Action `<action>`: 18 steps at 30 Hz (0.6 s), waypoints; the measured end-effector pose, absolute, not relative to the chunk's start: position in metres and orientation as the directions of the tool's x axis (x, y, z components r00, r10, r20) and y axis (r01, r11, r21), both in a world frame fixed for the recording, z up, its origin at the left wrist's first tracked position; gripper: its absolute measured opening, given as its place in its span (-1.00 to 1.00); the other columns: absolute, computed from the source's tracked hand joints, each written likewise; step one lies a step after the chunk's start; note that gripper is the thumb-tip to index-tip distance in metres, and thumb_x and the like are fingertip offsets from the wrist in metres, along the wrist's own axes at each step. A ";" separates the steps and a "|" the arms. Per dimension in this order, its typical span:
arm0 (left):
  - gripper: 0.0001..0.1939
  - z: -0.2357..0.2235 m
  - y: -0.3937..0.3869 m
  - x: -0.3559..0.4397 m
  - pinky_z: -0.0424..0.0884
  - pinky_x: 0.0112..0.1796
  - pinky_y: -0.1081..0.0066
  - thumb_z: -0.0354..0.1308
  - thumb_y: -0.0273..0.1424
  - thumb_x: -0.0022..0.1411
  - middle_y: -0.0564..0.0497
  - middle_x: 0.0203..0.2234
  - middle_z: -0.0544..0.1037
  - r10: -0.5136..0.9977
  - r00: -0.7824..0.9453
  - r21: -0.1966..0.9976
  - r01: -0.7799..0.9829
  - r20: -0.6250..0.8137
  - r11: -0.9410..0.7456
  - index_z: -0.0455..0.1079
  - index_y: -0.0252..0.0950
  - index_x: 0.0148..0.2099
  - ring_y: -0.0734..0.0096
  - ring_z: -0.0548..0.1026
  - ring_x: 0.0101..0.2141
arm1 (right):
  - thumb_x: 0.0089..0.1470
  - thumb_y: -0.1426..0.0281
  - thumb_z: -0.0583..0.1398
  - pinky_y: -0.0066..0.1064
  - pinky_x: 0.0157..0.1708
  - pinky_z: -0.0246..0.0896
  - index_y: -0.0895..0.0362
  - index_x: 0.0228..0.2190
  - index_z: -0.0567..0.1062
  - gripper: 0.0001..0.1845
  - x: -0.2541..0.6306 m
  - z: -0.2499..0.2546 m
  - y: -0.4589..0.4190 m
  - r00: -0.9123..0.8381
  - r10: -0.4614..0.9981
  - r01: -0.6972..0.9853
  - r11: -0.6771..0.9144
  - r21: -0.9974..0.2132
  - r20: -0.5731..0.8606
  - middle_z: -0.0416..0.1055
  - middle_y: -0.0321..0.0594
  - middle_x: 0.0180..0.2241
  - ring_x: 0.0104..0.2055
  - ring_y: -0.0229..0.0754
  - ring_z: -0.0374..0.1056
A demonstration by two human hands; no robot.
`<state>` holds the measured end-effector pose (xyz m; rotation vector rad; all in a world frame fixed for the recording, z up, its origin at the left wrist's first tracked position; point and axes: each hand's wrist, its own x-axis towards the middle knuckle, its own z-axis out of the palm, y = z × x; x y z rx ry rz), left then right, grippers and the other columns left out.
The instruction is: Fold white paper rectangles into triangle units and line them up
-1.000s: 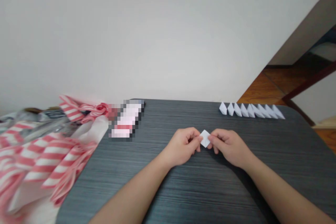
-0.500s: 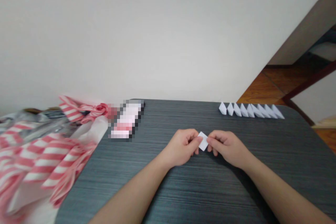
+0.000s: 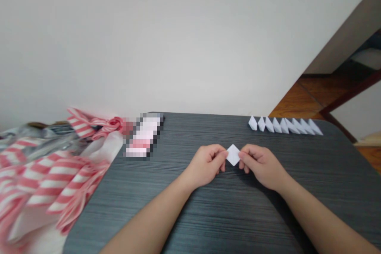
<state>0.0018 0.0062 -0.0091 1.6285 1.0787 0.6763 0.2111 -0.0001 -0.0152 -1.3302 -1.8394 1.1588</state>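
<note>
A small white folded paper [image 3: 233, 155], diamond-shaped with a faint crease, is held out between both hands above the dark table. My left hand [image 3: 210, 165] pinches its left corner between thumb and fingers. At the opposite corner, my right hand [image 3: 260, 166] grips it the same way. Beyond my right hand, several white folded paper pieces [image 3: 276, 125] stand in a row close to the table's far edge.
The dark wood-grain table [image 3: 190, 214] meets a pale wall [image 3: 190, 39] behind. A blurred-out flat object, pink and white [image 3: 144, 135], lies at its far left. Red-and-white striped cloth [image 3: 56, 174] is heaped beside the table on the left. Wooden floor [image 3: 293, 105] shows at right.
The paper dipped slightly and tilted, then came back up level, and more of it now shows between my fingertips. Both hands have kept their pinch. The row of folded papers has not moved.
</note>
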 end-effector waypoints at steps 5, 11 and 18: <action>-0.59 -0.008 0.005 0.001 0.19 -0.51 0.53 -0.03 -0.23 0.36 0.10 -0.67 0.39 0.894 0.438 0.941 0.333 -0.092 -0.067 0.33 -0.30 -0.50 0.54 0.30 -0.61 | 0.25 0.33 0.12 -0.46 -0.48 0.17 0.12 -0.53 0.44 -0.68 0.211 -0.015 0.000 -0.337 0.941 0.447 0.137 -0.884 -0.025 0.40 -0.34 -0.63 -0.59 -0.29 0.30; -0.61 -0.008 0.006 0.002 0.20 -0.49 0.52 -0.02 -0.22 0.35 0.10 -0.65 0.40 0.899 0.431 0.942 0.327 -0.076 -0.077 0.33 -0.30 -0.49 0.53 0.31 -0.59 | 0.24 0.33 0.12 -0.46 -0.47 0.18 0.12 -0.54 0.43 -0.68 0.211 -0.015 0.000 -0.331 0.943 0.436 0.122 -0.892 -0.033 0.41 -0.33 -0.62 -0.58 -0.29 0.31; -0.61 -0.012 0.006 0.001 0.21 -0.49 0.53 -0.02 -0.24 0.37 0.11 -0.66 0.39 0.918 0.392 0.949 0.307 -0.055 -0.074 0.32 -0.30 -0.48 0.55 0.30 -0.60 | 0.25 0.31 0.10 -0.45 -0.47 0.15 0.12 -0.49 0.47 -0.69 0.213 -0.018 0.001 -0.334 0.941 0.408 0.099 -0.908 -0.048 0.37 -0.36 -0.65 -0.59 -0.29 0.27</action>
